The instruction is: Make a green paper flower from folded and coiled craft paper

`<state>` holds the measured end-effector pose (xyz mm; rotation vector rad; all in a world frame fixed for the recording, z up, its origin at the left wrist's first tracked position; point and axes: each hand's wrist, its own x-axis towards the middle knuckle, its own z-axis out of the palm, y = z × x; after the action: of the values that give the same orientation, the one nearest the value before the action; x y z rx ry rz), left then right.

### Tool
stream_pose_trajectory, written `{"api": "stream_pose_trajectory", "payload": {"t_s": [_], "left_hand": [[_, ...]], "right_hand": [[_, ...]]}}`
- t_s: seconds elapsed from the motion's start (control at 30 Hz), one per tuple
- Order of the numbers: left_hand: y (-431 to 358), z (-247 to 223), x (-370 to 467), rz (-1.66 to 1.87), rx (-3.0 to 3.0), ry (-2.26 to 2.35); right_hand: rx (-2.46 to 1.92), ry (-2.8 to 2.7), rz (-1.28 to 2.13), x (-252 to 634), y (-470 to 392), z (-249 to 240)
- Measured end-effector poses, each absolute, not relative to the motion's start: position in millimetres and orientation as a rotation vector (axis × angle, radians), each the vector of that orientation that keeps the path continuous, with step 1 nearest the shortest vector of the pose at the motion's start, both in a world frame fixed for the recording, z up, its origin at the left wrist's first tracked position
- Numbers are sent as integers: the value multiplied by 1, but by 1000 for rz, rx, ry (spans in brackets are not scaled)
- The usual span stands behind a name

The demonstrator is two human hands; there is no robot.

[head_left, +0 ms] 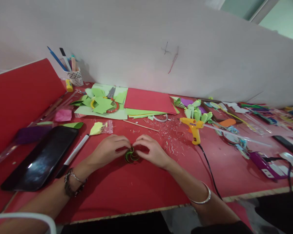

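Between my two hands, low over the red table (pixel 141 188), is a small green curled paper piece (pixel 130 156) with several swirling, petal-like loops. From the left side, my left hand (pixel 113 148) pinches its upper edge with thumb and fingertips. My right hand (pixel 151 149) has its thumb and fingers closed on the right side of the same piece. The fingers hide part of its top. Just beyond my hands lies a thin wooden stick (pixel 141 125). A white marker (pixel 75 151) with a black cap rests left of my left forearm.
A yellow glue gun (pixel 194 128) with a trailing black cord lies right of my hands. Green paper pieces (pixel 104 105), scissors (pixel 111 92) and red sheets (pixel 150 100) lie at the back. A dark phone (pixel 42 156) is at left, a purple power strip (pixel 265 165) at right.
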<state>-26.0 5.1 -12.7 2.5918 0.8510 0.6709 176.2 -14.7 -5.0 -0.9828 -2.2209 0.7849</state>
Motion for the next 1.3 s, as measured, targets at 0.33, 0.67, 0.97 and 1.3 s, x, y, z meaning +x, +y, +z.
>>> {"api": "stream_pose_trajectory", "payload": {"t_s": [0.33, 0.67, 0.97, 1.3], "left_hand": [[2, -12, -26, 675, 2547, 933], [2, -17, -25, 795, 2432, 863], [2, -14, -24, 736, 2498, 857], [2, -16, -24, 726, 2474, 936]], "right_hand": [[-918, -2224, 844, 174, -17, 1], [-999, -2166, 935, 171, -19, -7], [-1029, -2183, 908, 169, -19, -8], [-1073, -2187, 827, 169, -19, -9]]}}
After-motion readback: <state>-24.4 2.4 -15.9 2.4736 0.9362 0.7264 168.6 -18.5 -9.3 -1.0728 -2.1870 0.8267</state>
